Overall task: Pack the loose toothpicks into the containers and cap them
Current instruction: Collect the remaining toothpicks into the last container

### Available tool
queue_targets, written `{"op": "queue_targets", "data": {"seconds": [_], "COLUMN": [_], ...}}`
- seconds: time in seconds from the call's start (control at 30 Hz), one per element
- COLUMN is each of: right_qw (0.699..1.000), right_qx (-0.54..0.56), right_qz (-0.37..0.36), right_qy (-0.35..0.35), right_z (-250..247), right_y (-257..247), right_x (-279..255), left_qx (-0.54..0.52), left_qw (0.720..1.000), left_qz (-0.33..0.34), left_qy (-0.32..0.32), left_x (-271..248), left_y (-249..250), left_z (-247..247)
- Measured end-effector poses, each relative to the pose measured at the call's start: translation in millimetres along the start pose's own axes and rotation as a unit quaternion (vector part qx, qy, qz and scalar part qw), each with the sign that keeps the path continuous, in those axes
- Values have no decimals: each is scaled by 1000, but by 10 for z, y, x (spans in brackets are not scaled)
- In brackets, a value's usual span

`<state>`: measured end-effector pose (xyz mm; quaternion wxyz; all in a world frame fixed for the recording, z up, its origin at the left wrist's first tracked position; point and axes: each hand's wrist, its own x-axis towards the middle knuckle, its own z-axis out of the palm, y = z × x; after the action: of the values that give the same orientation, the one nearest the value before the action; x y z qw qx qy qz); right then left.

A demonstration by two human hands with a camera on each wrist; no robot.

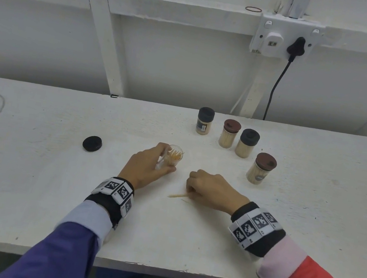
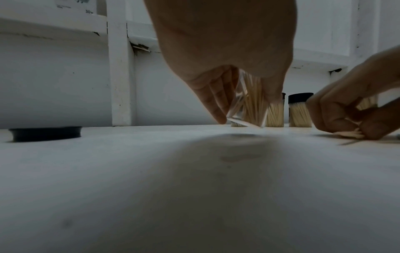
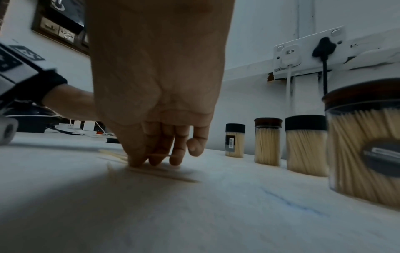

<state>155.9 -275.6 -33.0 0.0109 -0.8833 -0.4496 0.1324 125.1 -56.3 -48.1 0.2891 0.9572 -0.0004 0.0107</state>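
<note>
White painted worktop (image 1: 22, 184) fills the middle of the head view, its front edge running across the lower part of the frame and its back edge meeting a white panelled wall. And we're right at centre frame: the left hand (image 1: 145, 166) has its fingers curled round a clear uncapped plastic container (image 1: 171, 158) part-filled with toothpicks, and the left wrist view shows that container tilted, base just off the surface. Just to its right, the right hand (image 1: 212, 190) is knuckles-up, fingertips (image 3: 138, 160) pressed down and pinching a small bundle of loose wooden toothpicks (image 1: 178, 196) against the top; their pale tips poke out toward lower centre. One thin stray lies just below them.

Over at centre left, a round black cap (image 1: 92, 143) sits alone, well apart from both hands, with broad bare surface around it. Upper right of centre, four capped containers packed with toothpicks stand in a loose diagonal: a black-capped one (image 1: 204, 121) farthest back, a brown-capped one (image 1: 229, 133), another black-capped one (image 1: 248, 143), and the nearest brown-capped one (image 1: 261, 168), near the right hand but not touching. Bare worktop stretches to the right edge. A white wall socket with a black plug (image 1: 296, 47) sits at upper right.
</note>
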Motion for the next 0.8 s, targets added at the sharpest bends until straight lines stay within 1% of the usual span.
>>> {"op": "queue_targets", "data": {"seconds": [0.13, 0.2, 0.27, 0.33, 0.4, 0.43, 0.5, 0.57, 0.67, 0.8], "right_qw": [1000, 1000, 997, 982, 957, 944, 928, 926, 933, 939], "right_qx": [-28, -18, 15, 34, 29, 28, 23, 3, -21, -14], "right_qz": [-9, 5, 40, 66, 77, 84, 102, 98, 73, -17], "right_qy": [-12, 14, 72, 174, 280, 318, 357, 365, 352, 344], "right_z": [53, 31, -25, -60, -59, -45, -26, -24, -23, -8], "right_y": [13, 24, 49, 85, 116, 134, 154, 154, 136, 108], "right_x": [-4, 14, 27, 42, 66, 79, 98, 110, 123, 118], "left_qx": [2, 2, 6, 17, 25, 28, 30, 29, 22, 20], "left_qw": [1000, 1000, 1000, 1000, 999, 999, 999, 998, 997, 995], "left_qz": [6, 8, 8, 13, 23, 28, 35, 43, 70, 97], "left_qy": [3, 5, 11, 18, 22, 22, 20, 20, 5, -21], "left_x": [-8, -11, -16, -23, -31, -36, -44, -51, -58, -54], "left_y": [-6, -6, -8, -15, -18, -20, -16, -15, -28, -46], "left_z": [-3, -10, -24, -30, -34, -34, -39, -42, -30, -3]}}
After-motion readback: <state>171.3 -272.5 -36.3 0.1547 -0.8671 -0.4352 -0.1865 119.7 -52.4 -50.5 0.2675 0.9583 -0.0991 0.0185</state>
